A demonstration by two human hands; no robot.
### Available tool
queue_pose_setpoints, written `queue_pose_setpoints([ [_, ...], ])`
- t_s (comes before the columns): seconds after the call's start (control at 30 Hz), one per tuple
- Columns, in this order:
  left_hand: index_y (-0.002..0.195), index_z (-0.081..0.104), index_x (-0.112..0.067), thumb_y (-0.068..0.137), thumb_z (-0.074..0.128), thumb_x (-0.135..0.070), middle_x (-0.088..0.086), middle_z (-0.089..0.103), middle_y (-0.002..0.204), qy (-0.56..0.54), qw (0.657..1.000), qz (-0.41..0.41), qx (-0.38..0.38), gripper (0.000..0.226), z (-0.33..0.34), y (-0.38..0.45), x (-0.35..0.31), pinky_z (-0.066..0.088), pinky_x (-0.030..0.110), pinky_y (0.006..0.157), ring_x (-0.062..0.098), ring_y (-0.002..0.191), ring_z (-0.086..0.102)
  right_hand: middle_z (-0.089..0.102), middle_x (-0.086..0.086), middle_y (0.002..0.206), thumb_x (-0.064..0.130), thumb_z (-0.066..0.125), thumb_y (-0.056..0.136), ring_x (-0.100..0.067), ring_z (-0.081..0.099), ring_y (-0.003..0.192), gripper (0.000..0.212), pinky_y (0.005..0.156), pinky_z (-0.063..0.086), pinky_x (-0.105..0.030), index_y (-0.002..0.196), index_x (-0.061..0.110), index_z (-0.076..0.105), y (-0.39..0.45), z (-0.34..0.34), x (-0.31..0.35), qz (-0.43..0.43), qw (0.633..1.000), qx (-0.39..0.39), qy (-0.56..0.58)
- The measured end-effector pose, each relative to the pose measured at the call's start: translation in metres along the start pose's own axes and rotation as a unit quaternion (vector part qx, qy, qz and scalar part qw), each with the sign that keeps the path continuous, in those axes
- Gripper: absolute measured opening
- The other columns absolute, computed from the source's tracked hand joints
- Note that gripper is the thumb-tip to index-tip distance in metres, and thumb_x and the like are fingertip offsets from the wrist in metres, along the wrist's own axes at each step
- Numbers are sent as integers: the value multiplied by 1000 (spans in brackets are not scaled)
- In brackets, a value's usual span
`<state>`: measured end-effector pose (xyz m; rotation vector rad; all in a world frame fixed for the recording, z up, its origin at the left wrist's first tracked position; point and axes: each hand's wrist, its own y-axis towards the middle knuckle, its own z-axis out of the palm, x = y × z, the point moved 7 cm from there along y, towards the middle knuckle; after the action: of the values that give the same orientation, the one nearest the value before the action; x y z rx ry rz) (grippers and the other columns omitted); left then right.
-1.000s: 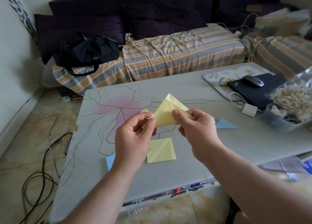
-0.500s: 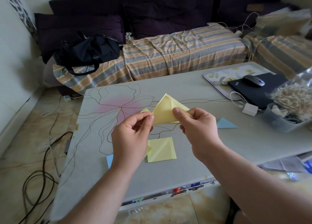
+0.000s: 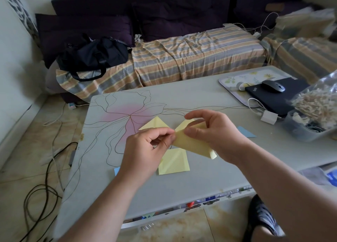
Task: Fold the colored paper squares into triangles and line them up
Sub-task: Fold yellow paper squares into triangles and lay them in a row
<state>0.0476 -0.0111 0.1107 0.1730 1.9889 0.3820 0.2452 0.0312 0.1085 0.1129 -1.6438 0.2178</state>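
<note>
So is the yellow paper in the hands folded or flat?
Folded. The held paper is doubled over, with a thick layered corner at its lower right, pinched between the left hand and right hand.

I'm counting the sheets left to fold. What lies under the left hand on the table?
Under the left hand a yellow square and a blue paper's corner peek out. The hand covers the rest of both and anything between.

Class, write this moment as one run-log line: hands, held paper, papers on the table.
left hand: pinches yellow paper | right hand: grips same sheet | table: yellow triangle, yellow square, blue triangle
</note>
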Motion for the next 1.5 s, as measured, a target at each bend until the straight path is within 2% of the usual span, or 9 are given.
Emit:
queue_pose_setpoints([
  [0.2, 98, 79, -24, 91, 77, -17, 1, 79, 83, -180, 979, -92, -34, 9, -2, 3, 8, 57, 24, 75, 16, 76, 76, 67, -5, 81, 3, 81, 83, -19, 63, 73, 14, 65, 51, -31, 84, 16, 74, 2, 1, -2, 19, 995, -8, 99],
  [0.3, 106, 76, -20, 92, 77, -12, 4, 79, 85, -208, 972, -101, -40, 17, -5, 4, 9, 59, 27, 80, 21, 80, 76, 69, -8, 82, 5, 83, 82, -22, 62, 79, 17, 76, 51, -42, 76, 20, 77, 3, -2, 1, -5, 998, -10, 61],
  [0.47, 115, 72, -18, 93, 76, -11, 6, 76, 82, -229, 966, -97, -72, 23, -12, 5, 8, 60, 53, 95, 20, 81, 74, 79, -6, 91, 6, 86, 81, -33, 74, 89, 15, 94, 57, -58, 85, 18, 79, 1, 0, 5, -39, 998, -9, -55],
  [0.57, 113, 72, -20, 93, 77, -14, 0, 75, 79, -217, 966, -92, -106, 22, -19, 5, 8, 59, 57, 96, 17, 78, 72, 80, -4, 92, 3, 86, 81, -33, 75, 94, 19, 95, 58, -55, 87, 19, 79, 0, 7, 4, -39, 997, 18, -71],
  [0.7, 113, 71, -25, 93, 78, -17, 9, 76, 84, -221, 963, -86, -129, 23, -23, 5, 6, 58, 60, 94, 21, 81, 72, 78, -12, 92, -3, 82, 82, -31, 73, 85, 18, 90, 61, -43, 88, 12, 76, 0, 11, 1, -30, 999, 19, 25],
  [0.83, 127, 65, -23, 92, 77, -15, 9, 73, 85, -264, 954, -94, -109, 38, -18, 5, 1, 58, 58, 97, 22, 85, 73, 70, -9, 77, 0, 78, 83, -21, 67, 75, 12, 75, 57, -34, 87, 8, 70, 2, 14, -3, 6, 990, 1, 143],
  [1.0, 130, 64, -29, 91, 78, -9, 4, 72, 83, -257, 959, -90, -79, 46, -12, 3, -3, 58, 57, 97, 19, 82, 68, 68, -12, 85, 7, 80, 80, -25, 65, 80, 17, 79, 55, -38, 92, 8, 68, 3, 18, -7, 32, 978, -11, 205],
  [1.2, 120, 69, -30, 91, 79, -10, -11, 59, 68, -210, 969, -66, -116, 36, -20, 2, -3, 50, 31, 71, 11, 65, 54, 69, -10, 83, -5, 72, 89, -26, 65, 83, 16, 84, 53, -41, 95, 9, 69, 2, 23, -10, 22, 975, -31, 221],
  [1.5, 114, 72, -26, 89, 81, -14, 1, 64, 76, -213, 968, -55, -124, 29, -21, 3, -3, 54, 36, 74, 16, 70, 59, 66, -14, 86, -1, 74, 89, -28, 61, 85, 20, 83, 49, -47, 85, 19, 76, 1, 22, -2, -18, 981, -42, 191],
])
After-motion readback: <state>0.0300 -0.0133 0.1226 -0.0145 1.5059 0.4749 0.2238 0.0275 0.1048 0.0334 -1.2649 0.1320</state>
